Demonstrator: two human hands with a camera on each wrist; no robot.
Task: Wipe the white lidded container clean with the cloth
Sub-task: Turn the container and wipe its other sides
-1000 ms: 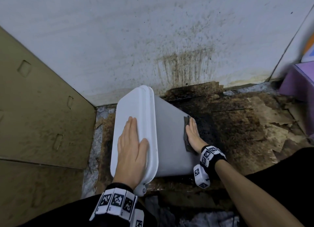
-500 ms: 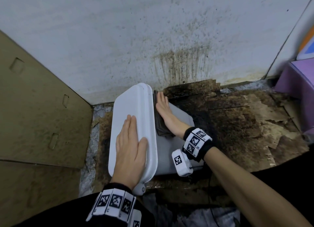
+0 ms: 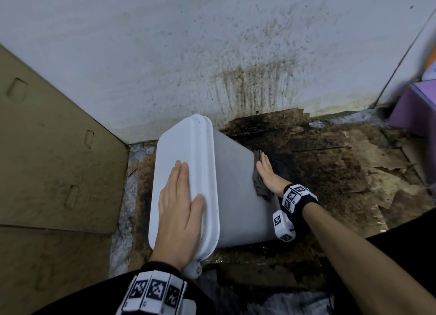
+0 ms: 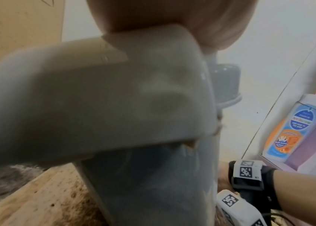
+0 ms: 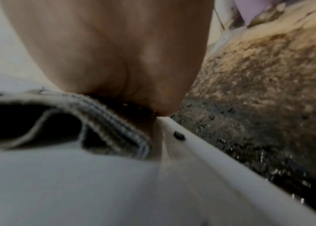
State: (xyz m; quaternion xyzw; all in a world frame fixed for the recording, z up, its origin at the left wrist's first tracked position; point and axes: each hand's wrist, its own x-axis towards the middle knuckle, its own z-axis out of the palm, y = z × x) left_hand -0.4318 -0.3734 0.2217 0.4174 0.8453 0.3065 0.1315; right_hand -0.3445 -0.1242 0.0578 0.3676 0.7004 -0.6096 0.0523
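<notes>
The left hand [image 3: 180,210] lies flat, fingers straight and together, on the lid [image 3: 179,173] to steady the white container [image 3: 236,192] tipped on the stained floor [image 3: 330,173], so the right hand [image 3: 267,174], fingers extended, presses the cloth [image 3: 259,184] against its side

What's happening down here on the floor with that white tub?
A person is wiping a white lidded container that lies tipped on its side on stained cardboard by a spattered wall. Their left hand lies flat on the lid, steadying it. Their right hand presses a grey cloth against the container's upturned side, near its bottom edge.
</notes>
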